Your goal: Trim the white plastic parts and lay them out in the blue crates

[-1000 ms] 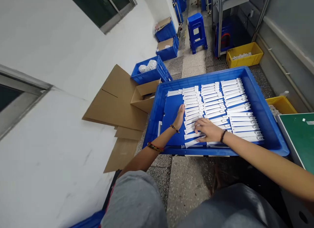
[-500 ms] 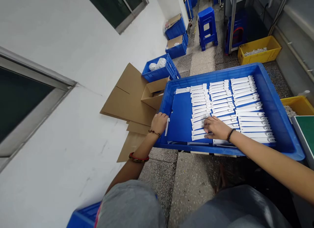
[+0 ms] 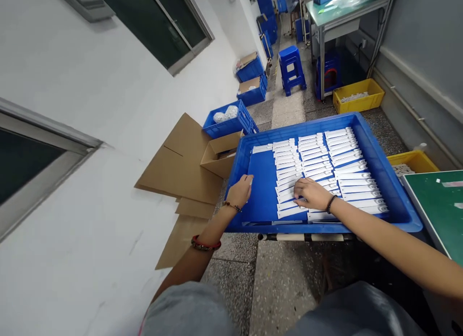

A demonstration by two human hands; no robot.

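A large blue tray (image 3: 387,179) holds white plastic strips (image 3: 347,146), each with a rounded, raised end, in columns on a blue sheet. My left hand (image 3: 240,191) is over the tray's left part, fingers closed. A bit of white shows at its fingertips, apparently the end of a strip mostly hidden by the hand. My right hand (image 3: 314,194) rests over the near end of the left and middle columns, its fingers curled together and touching the strips. Whatever lies inside those fingers is hidden.
Flattened cardboard (image 3: 181,162) and an open carton (image 3: 220,155) stand left of the tray. Beyond are blue crates (image 3: 231,121), a blue stool (image 3: 291,71) and a yellow bin (image 3: 358,97). At right, a green-topped table (image 3: 439,201) sits close to the tray.
My left hand has lifted slightly from the tray's left edge and turned inward; the strip beside it is now mostly out of sight. My right hand stays over the same strips. The view has tilted up.
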